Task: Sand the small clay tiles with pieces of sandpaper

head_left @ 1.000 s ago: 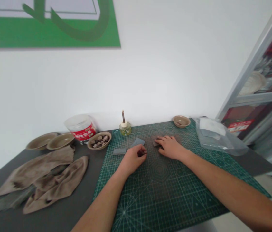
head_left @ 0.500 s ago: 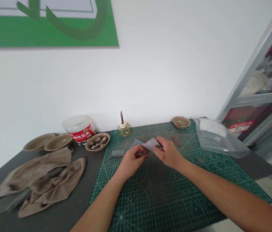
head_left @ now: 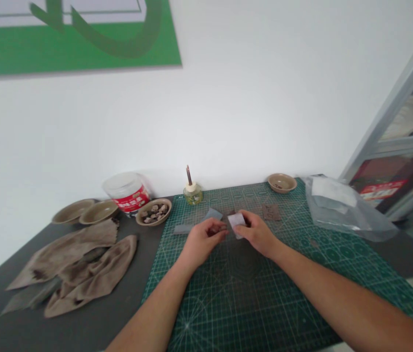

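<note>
The left hand pinches a small dark piece between thumb and fingers. The right hand clamps a pale paper sheet just beside it. The hands are close together, not touching.

Operation in hand: both held items are worked together above the centre of the green cutting mat.

Items on the mat: two grey pieces, near the left hand; one brown sheet, beyond the right hand.

Left of the mat: two stained cloths.

Along the far edge: four ceramic bowls, one holding dark chunks; one lidded tub; one glass bottle; one clear plastic bag.
</note>
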Tool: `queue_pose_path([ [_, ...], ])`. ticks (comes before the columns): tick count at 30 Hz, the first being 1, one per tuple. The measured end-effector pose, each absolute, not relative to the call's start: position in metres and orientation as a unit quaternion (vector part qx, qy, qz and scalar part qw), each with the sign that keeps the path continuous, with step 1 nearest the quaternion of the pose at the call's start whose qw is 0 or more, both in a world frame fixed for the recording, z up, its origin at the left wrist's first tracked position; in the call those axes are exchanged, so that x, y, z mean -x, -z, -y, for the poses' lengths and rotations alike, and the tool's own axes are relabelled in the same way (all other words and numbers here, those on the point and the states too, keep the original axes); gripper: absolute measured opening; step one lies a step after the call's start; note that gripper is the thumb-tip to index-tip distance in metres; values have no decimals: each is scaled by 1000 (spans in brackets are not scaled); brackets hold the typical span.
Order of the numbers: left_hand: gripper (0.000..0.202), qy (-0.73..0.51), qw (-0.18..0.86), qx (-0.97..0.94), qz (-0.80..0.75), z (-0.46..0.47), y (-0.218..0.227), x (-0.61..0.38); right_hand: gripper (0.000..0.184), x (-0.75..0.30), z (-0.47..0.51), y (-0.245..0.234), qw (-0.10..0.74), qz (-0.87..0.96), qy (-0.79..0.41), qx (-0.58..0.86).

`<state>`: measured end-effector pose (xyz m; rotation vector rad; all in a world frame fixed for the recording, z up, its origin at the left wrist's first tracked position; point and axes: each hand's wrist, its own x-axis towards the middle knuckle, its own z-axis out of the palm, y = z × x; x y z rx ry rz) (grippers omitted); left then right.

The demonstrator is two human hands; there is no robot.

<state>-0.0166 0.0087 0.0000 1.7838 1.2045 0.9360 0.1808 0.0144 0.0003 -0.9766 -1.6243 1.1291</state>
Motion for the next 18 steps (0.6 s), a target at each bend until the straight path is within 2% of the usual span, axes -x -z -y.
queue_pose_path([
  [5, 17, -353, 310, -743, -477, -6, -5, 13, 17, -180, -11, 4, 453, 608, -526, 385],
  [8, 13, -345, 261, -769, -471, -4, -5, 11, 22, -175, -9, 8, 446, 620, -518, 387],
  [12, 10, -376, 295, -732, -485, -3, 0, 10, 32, -170, -10, 15, 485, 611, -499, 378],
  [16, 9, -402, 338, -710, -468, -3, 3, 9, 51, -168, -11, 19, 516, 566, -535, 355],
  [18, 8, -406, 338, -709, -467, -3, 3, 9, 48, -168, -11, 19, 507, 558, -547, 363],
])
